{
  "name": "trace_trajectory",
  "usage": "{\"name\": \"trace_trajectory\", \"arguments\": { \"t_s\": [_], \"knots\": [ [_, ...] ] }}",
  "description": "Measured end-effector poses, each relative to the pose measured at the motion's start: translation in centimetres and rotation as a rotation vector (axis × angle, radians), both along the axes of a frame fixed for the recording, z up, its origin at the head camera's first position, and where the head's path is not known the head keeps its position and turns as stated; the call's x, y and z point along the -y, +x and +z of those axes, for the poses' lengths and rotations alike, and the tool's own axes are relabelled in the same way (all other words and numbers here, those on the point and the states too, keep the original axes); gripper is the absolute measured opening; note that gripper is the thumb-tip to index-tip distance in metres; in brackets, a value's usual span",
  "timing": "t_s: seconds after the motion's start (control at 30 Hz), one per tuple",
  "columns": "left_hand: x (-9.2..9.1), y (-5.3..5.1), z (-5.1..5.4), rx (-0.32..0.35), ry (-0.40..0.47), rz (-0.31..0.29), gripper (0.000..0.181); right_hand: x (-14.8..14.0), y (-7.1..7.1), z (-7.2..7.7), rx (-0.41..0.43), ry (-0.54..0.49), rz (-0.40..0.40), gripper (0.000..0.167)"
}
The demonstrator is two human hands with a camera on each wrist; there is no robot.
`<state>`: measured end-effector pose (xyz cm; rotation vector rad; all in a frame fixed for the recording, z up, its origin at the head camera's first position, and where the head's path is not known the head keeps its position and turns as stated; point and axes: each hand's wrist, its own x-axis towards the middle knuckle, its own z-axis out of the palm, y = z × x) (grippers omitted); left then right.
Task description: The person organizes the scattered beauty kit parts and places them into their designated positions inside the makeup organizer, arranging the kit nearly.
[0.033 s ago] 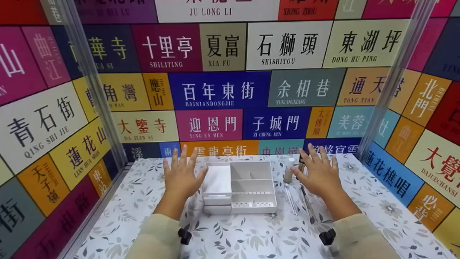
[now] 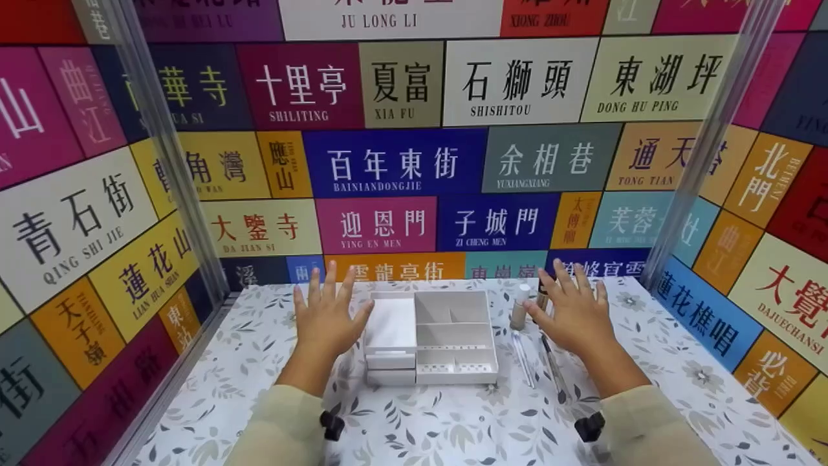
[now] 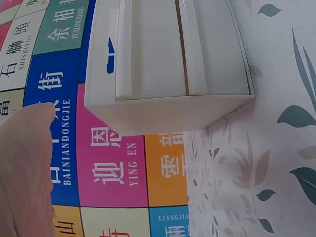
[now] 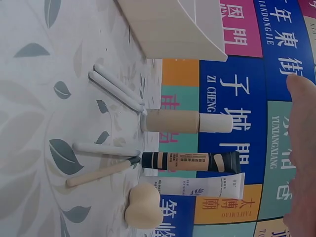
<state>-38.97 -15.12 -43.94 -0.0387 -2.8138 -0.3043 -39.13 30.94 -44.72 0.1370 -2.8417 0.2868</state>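
My left hand (image 2: 328, 320) is held up with its fingers spread, just left of a white desk organizer (image 2: 391, 320). My right hand (image 2: 576, 314) is likewise raised, fingers apart, on the organizer's other side. Both hands hold nothing. In the right wrist view, a beige bottle (image 4: 173, 121) with a white cap stands near the organizer. Beside it are a black and tan tube (image 4: 190, 161), a white tube (image 4: 197, 186) and a cream makeup sponge (image 4: 144, 206). Two slim white sticks (image 4: 116, 89) lie on the table; a further white stick (image 4: 103, 149) and a tan one (image 4: 98, 173) lie close by.
The organizer has open compartments (image 2: 453, 333) on its right and two drawers (image 2: 391, 367) at its lower left. A leaf-patterned cover spreads over the table (image 2: 453, 427). Sign-covered walls (image 2: 394, 162) rise behind and at both sides, with clear strips at the corners.
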Motion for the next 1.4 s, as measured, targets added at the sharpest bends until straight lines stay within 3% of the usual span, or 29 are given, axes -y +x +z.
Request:
{"name": "trace_trajectory", "arguments": {
  "t_s": [0.3, 0.57, 0.83, 1.0, 1.2, 1.4],
  "knots": [
    [0.7, 0.5, -0.6, 0.054, 0.101, -0.01, 0.083, -0.4, 1.1, -0.3, 0.021, -0.089, 0.015, 0.096],
    [1.1, 1.7, -1.4, 0.095, 0.247, -0.077, 0.081, -1.0, 2.7, -0.6, 0.074, -0.233, 0.036, 0.088],
    [1.1, 3.0, -2.8, 0.083, 0.33, -0.142, 0.079, -1.3, 4.8, -0.9, 0.064, -0.33, 0.101, 0.081],
    [1.1, 3.5, -3.8, 0.094, 0.367, -0.162, 0.078, -1.5, 5.6, -1.1, 0.08, -0.361, 0.091, 0.081],
    [1.0, 3.9, -4.7, 0.1, 0.366, -0.177, 0.078, -1.8, 5.7, -1.5, 0.129, -0.401, 0.073, 0.084],
    [0.9, 4.0, -5.5, 0.125, 0.397, -0.173, 0.076, -2.2, 5.3, -2.9, 0.14, -0.489, 0.102, 0.084]
  ]
}}
